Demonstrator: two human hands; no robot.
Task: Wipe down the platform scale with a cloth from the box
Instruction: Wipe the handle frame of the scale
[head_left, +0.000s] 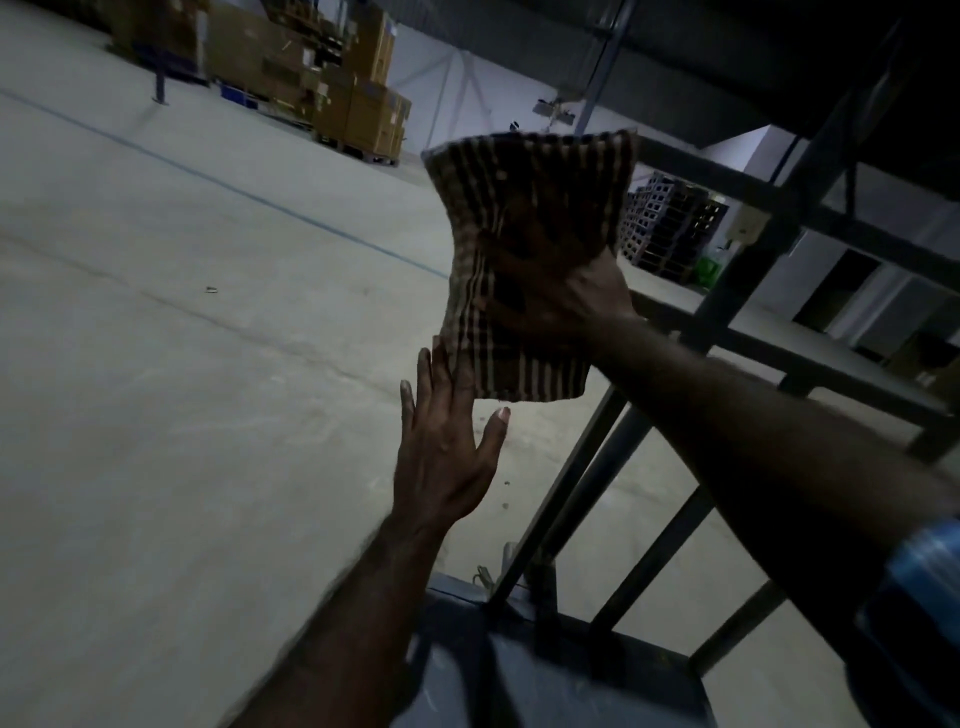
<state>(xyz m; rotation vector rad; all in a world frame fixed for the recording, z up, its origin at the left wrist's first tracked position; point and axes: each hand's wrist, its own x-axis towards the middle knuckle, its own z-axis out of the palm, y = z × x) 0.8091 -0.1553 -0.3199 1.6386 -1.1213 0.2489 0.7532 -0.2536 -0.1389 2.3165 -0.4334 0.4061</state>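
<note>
Right hand (561, 301) gripping cloth (530, 218) mid-body, fabric fanning above and below the fist. Left hand (441, 447) flat, fingers straight, fingertips touching cloth's lower edge

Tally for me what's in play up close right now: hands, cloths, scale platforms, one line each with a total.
Hands: 2, the left hand open beside the cloth, the right hand gripping it
Cloths: 1, the striped cloth held up in the air
Scale platforms: 1, the grey platform scale at the bottom of the view
Total: 4
</note>
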